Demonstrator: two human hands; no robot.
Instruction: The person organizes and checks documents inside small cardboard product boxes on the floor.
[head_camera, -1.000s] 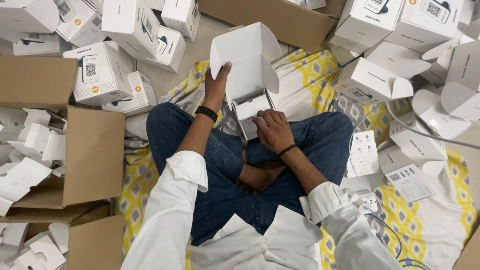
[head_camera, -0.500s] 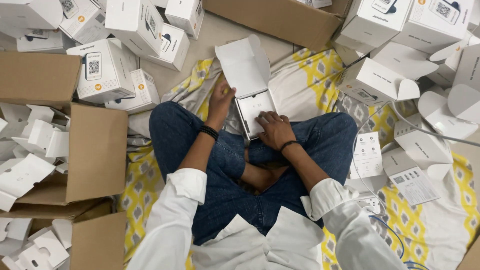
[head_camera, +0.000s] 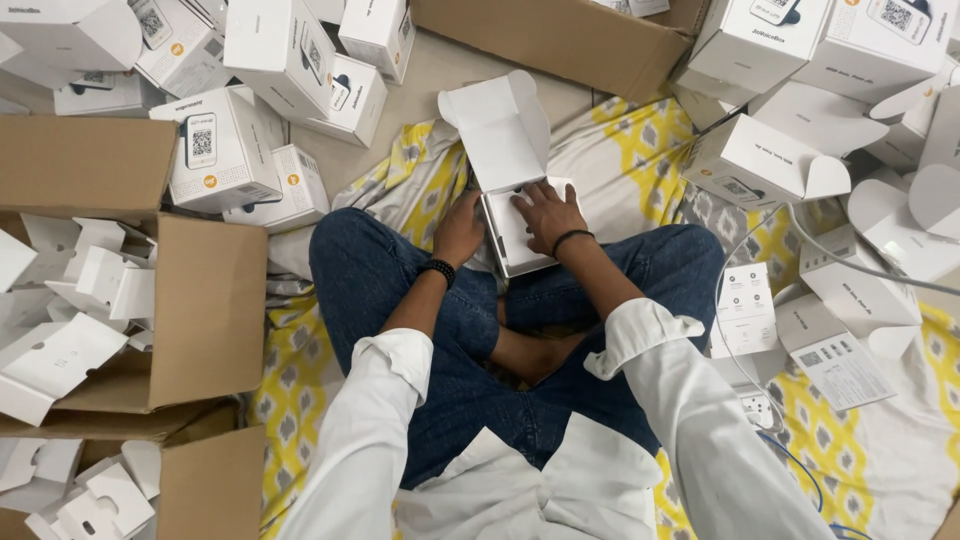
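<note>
Right hand (head_camera: 545, 212) lies spread flat inside open white box (head_camera: 520, 235); left hand (head_camera: 460, 228) cups its left edge, near knees.

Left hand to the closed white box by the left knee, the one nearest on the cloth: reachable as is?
Probably yes. The left hand rests against the open white box in the lap, holding nothing that shows. The closed white box lies just beyond the left knee, with nothing stacked on it and nothing between.

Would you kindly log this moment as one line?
left hand: steadies open white box | right hand: presses inside it | lid flap: up
</note>
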